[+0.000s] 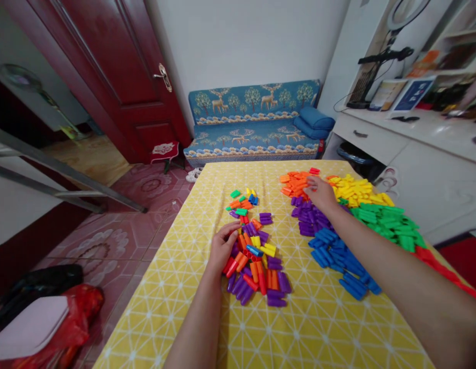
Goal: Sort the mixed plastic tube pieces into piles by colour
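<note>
A mixed-colour cluster of bullet-shaped plastic building pieces, some joined, lies on the table in front of me. My left hand is at its left side, fingers curled over and touching the joined pieces. Farther right, my right hand reaches into a heap of orange pieces, its fingertips pinched together at the heap's right edge. What sits between those fingertips is mostly hidden. Purple pieces lie just below that hand, and a small group of mixed pieces is beyond my left hand.
Heaps of yellow, green, blue and red pieces lie around my right forearm on the yellow patterned tablecloth. Past the table's far edge stands a blue sofa; a white cabinet is at right.
</note>
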Tool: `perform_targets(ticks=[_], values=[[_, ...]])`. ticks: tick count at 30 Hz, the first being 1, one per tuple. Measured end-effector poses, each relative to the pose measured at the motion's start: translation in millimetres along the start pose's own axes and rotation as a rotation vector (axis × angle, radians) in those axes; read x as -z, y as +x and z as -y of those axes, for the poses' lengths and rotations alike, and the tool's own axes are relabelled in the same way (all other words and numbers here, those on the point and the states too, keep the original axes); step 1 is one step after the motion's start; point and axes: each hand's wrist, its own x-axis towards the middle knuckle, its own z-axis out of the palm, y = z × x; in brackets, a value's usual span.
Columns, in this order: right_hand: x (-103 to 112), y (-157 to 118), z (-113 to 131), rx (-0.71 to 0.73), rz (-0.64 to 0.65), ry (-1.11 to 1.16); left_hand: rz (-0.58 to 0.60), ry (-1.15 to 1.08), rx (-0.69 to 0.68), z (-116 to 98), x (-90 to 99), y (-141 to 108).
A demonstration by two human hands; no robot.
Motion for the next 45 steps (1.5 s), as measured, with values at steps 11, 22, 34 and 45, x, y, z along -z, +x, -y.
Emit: perform_targets(ticks=[11, 22, 34, 45], values=[[-61, -97, 60, 0.465, 0.416, -0.135, -0.004, -0.024, -0.001, 2, -0.4, 1], [-50, -143, 63, 0.316, 0.367, -0.28, -0.012, -0.008, -0.012, 0, -1.4, 0], [39, -88, 14, 0.23, 0.097, -0.191, -0.013, -0.001, -0.022, 3, -0.7, 0], [30, -81, 2, 0.492, 0.219, -0.523, -0.016, -0.024, -0.013, 1, -1.9, 0]])
